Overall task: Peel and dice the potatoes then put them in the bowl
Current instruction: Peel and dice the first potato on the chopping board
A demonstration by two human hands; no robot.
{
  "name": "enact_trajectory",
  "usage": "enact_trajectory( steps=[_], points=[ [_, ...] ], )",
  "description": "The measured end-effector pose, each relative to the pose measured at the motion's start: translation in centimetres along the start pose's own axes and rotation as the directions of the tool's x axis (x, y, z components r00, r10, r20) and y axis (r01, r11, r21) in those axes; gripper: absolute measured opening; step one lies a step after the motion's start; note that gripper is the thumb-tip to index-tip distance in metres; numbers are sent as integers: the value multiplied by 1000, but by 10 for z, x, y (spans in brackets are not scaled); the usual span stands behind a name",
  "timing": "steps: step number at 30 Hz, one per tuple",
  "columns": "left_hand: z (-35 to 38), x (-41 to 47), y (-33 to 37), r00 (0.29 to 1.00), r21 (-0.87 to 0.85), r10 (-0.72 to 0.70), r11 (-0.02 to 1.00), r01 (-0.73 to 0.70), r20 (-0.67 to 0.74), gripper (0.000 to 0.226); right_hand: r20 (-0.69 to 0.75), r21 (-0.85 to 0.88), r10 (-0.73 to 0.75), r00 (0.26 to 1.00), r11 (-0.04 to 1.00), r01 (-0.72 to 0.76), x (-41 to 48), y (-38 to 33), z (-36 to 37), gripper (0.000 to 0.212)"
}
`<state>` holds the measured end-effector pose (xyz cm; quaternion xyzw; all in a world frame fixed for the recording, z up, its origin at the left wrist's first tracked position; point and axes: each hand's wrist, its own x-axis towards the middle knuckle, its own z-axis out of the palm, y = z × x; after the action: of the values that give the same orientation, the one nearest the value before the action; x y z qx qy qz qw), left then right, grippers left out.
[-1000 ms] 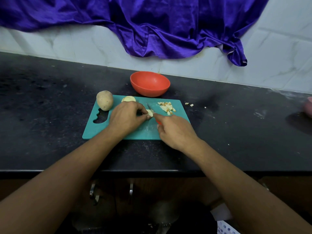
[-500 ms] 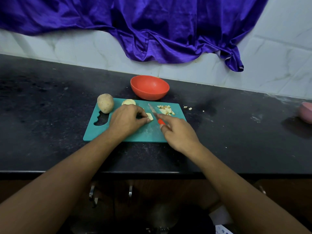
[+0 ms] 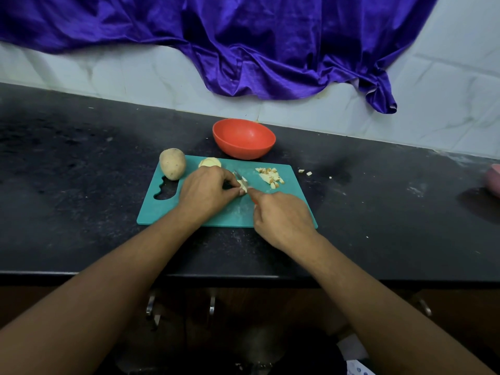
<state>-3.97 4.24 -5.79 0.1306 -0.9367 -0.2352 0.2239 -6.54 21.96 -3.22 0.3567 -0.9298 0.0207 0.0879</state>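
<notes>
On the teal cutting board point(image 3: 232, 215) my left hand point(image 3: 207, 189) pinches a small peeled potato piece point(image 3: 242, 185) with its fingertips. My right hand point(image 3: 281, 215) grips a red-handled knife point(image 3: 241, 178), its blade resting across that piece. A pile of diced potato point(image 3: 270, 176) lies on the board's far right. A peeled potato chunk point(image 3: 209, 162) sits just beyond my left hand, and a whole unpeeled potato point(image 3: 172, 163) stands at the board's far left corner. The red bowl point(image 3: 243, 138) behind the board looks empty.
A few stray potato bits point(image 3: 305, 172) lie on the black counter point(image 3: 81, 171) right of the board. A pink object point(image 3: 493, 180) is at the far right edge. Purple cloth point(image 3: 243, 44) hangs over the tiled wall behind.
The knife blade has moved from beside the potato piece down onto it, closer to my left fingertips. The camera view has shifted slightly; both hands stay over the board.
</notes>
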Motion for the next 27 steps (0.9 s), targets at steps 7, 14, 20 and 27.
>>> enact_trajectory(
  steps=[7,14,20,27],
  points=[
    [0,-1,0,1000,9,-6,1000,6,-2,21,76,299,102,992,947,-121,-1,19,2,47],
    [2,3,-7,999,-73,13,997,-11,31,17,40,473,107,993,874,-113,0,20,2,46],
    [1,1,-5,999,-81,32,996,-31,8,12,-6,218,30,1000,976,-28,4,1,1,48],
    [1,1,-5,999,-77,46,996,-46,-4,13,17,30,-64,998,998,64,2,1,-3,51]
  ],
)
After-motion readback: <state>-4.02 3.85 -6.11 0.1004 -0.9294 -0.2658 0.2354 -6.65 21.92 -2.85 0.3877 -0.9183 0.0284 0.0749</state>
